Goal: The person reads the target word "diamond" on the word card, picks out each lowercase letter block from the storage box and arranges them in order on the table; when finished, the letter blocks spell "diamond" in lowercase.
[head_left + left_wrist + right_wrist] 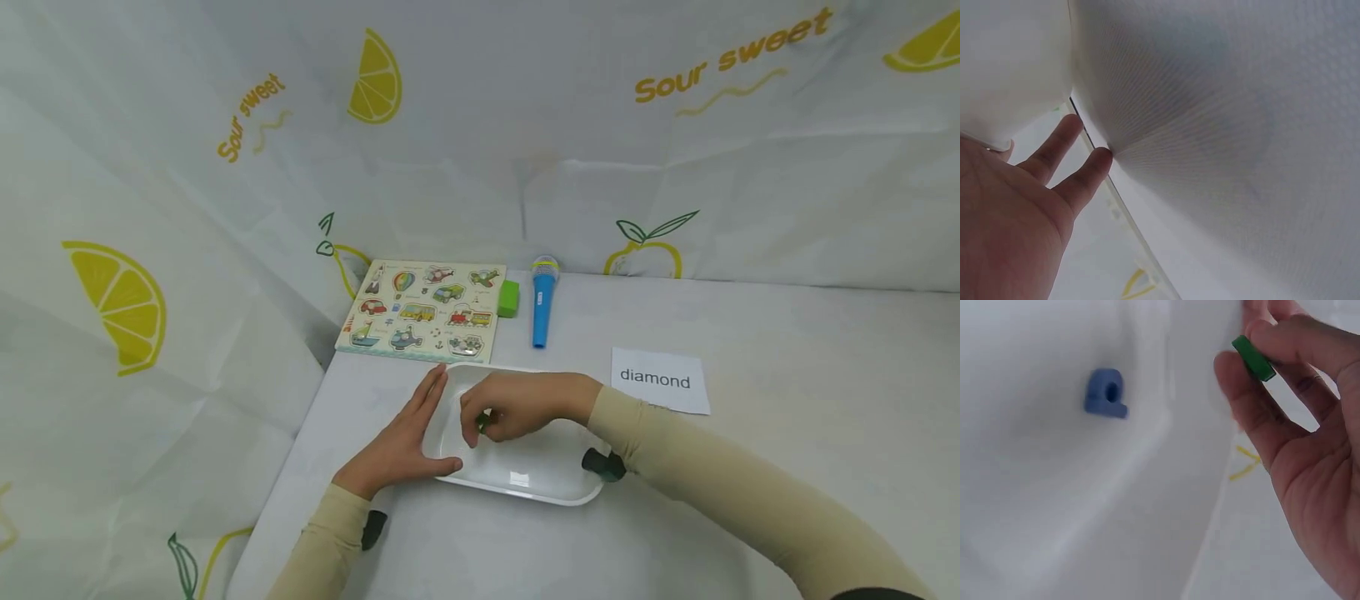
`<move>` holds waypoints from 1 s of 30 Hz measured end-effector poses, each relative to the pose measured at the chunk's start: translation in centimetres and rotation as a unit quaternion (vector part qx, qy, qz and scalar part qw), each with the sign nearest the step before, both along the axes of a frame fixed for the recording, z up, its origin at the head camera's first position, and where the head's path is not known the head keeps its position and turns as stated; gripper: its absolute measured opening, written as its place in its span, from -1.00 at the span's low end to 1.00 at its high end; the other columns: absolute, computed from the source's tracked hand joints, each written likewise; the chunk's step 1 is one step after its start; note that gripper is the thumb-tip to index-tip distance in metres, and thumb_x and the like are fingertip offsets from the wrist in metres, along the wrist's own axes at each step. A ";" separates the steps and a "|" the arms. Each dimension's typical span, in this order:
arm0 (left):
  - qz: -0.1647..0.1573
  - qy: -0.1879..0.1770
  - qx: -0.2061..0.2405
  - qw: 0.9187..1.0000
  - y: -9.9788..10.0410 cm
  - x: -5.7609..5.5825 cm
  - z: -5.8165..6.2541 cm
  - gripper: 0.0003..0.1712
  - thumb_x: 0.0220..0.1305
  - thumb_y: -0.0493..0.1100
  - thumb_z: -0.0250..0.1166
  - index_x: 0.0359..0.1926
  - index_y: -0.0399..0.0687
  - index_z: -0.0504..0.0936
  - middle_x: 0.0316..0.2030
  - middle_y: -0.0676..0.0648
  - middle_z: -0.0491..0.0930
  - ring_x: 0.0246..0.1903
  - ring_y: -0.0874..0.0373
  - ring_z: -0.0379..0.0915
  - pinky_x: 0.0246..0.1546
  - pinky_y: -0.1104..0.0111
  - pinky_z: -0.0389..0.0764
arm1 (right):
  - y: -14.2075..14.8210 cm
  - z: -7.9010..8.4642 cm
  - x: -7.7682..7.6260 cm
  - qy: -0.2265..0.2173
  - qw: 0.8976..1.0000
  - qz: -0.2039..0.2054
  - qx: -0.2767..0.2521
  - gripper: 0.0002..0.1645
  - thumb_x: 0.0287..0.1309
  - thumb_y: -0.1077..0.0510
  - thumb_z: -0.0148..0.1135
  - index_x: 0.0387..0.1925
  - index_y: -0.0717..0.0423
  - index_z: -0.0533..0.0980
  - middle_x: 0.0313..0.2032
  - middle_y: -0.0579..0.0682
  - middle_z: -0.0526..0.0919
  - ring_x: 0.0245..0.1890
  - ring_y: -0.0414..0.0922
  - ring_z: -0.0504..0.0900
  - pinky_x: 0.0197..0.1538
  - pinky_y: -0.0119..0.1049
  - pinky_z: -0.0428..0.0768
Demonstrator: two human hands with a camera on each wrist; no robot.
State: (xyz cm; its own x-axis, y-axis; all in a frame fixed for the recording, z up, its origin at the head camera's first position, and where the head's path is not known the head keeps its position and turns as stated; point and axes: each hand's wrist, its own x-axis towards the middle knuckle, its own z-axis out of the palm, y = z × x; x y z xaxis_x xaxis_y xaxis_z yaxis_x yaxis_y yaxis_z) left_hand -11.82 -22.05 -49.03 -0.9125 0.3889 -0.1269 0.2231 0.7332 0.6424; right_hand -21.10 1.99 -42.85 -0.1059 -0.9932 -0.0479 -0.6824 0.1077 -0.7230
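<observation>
A white rectangular tray (551, 454) lies on the table in the head view. My left hand (405, 437) rests against its left end with straight, spread fingers, the thumb on the near rim. Above the tray, my right hand (517, 404) pinches a small green piece (1254, 359) between thumb and fingertips; its full shape cannot be made out. In the right wrist view, a blue letter "a" (1105, 394) sits inside the tray, apart from the fingers. From the head camera, that letter is hidden behind the right hand.
A picture puzzle board (420, 312) stands behind the tray, with a green block (508, 298) at its right edge. Farther right are a blue toy microphone (542, 304) and a paper card (660, 381) printed "diamond". A printed cloth (487, 167) hangs behind.
</observation>
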 end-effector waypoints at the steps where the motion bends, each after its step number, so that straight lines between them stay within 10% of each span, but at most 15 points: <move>1: 0.002 -0.001 -0.002 1.000 0.0 0.0 0.0 0.42 0.04 0.24 0.53 0.64 0.19 -0.30 0.57 0.35 -0.47 0.56 0.12 -0.28 0.39 -0.03 0.23 | 0.6 0.4 -0.1 -0.015 1.000 -0.008 -0.009 -0.68 0.26 0.42 0.24 -0.21 -0.05 0.70 -0.24 -0.28 0.64 -0.21 -0.29 0.59 -0.03 -0.46 0.59; 12: 0.014 -0.007 -0.015 1.000 0.3 -0.1 0.0 0.44 -0.01 0.28 0.53 0.64 0.17 -0.26 0.57 0.32 -0.46 0.55 0.02 -0.19 0.37 -0.05 0.24 | 9.6 3.8 0.6 -0.058 0.984 -0.160 -0.059 -0.57 0.22 0.31 0.41 0.06 -0.13 0.58 -0.04 -0.22 0.65 -0.08 -0.20 0.69 -0.01 -0.30 0.66; 21: 0.007 0.000 -0.018 1.000 0.1 -0.1 0.1 0.43 0.01 0.29 0.52 0.64 0.20 -0.28 0.57 0.33 -0.48 0.56 0.03 -0.21 0.37 -0.06 0.23 | 19.0 3.5 1.7 0.053 0.957 -0.260 -0.115 -0.46 0.11 0.41 0.44 0.07 -0.10 0.59 -0.20 -0.23 0.72 -0.24 -0.25 0.72 -0.19 -0.36 0.70; 30: 0.006 -0.004 -0.007 1.000 0.1 -0.1 0.1 0.41 0.03 0.27 0.52 0.64 0.16 -0.26 0.57 0.32 -0.47 0.55 0.02 -0.19 0.37 -0.06 0.25 | 26.6 1.4 3.3 0.153 0.906 -0.394 -0.024 -0.40 0.01 0.36 0.52 0.05 -0.20 0.60 -0.24 -0.40 0.70 -0.25 -0.38 0.67 -0.14 -0.65 0.52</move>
State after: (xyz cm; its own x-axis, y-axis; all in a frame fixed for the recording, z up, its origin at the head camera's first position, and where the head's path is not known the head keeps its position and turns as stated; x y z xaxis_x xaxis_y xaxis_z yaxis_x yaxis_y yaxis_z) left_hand -11.97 -21.94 -48.97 -0.9160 0.3758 -0.1402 0.2086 0.7449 0.6337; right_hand -17.80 28.63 -41.46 -0.7834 -0.6043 0.1453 -0.5775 0.6213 -0.5297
